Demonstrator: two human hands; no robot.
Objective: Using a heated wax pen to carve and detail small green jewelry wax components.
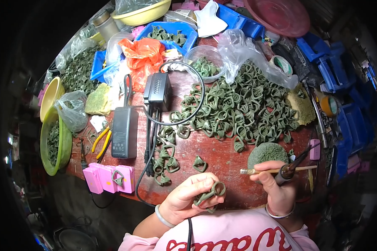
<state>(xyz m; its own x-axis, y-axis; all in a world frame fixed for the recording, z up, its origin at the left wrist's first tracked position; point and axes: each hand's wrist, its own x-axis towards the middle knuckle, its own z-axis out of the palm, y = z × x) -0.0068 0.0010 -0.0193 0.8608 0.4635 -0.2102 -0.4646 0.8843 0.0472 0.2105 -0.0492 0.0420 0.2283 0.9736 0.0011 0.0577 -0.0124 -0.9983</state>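
My left hand [184,196], at the table's front edge, pinches a dark green ring-shaped piece [217,189] with a round loop turned up. To its right, my right hand [279,196] is closed on two tools at once. One is a thin brush [249,171] with a pale wooden handle, its tip pointing left toward the ring piece but apart from it. The other is a dark-handled pen-like tool [285,172] with a black cord. Just beyond that hand lies a round green pad [267,154], partly covered by the fingers. A single green piece [200,164] rests on the red table.
A large heap of green ring pieces [247,104] covers the centre right. Black power adapters [125,131] and a looping cable stand left of it. Pink blocks [109,178] sit at the front left edge. Blue bins [354,125] line the right; a green basin [63,144] stands left.
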